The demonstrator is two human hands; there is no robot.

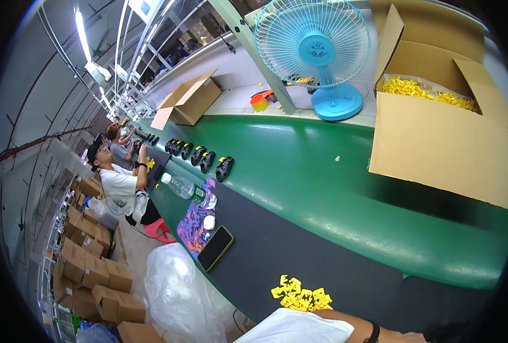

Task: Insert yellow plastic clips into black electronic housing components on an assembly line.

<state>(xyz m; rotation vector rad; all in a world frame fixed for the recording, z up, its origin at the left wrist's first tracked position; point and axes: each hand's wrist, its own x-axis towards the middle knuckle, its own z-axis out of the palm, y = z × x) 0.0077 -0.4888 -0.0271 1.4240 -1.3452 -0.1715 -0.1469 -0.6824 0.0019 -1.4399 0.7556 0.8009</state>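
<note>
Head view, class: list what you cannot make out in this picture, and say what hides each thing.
- Hands: cut off; only a forearm with a dark wristband shows at the lower edge.
- Yellow parts in the cardboard box: mostly hidden by its front wall.
- Black parts on the green belt: too small to tell their shape.
- Far workers' hands: too small and distant.
- Right edge: dark from the lens rim.

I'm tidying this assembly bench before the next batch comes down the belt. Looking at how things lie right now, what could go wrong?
The plastic water bottle lies on its side at the bench edge beside the phone; it might roll off or, if it leaks, wet the phone. The phone itself sits close to the edge and could get knocked off. The pile of small yellow parts lies loose right by the forearm, so a sweep of the arm could scatter them. The hands themselves are out of view.
</note>
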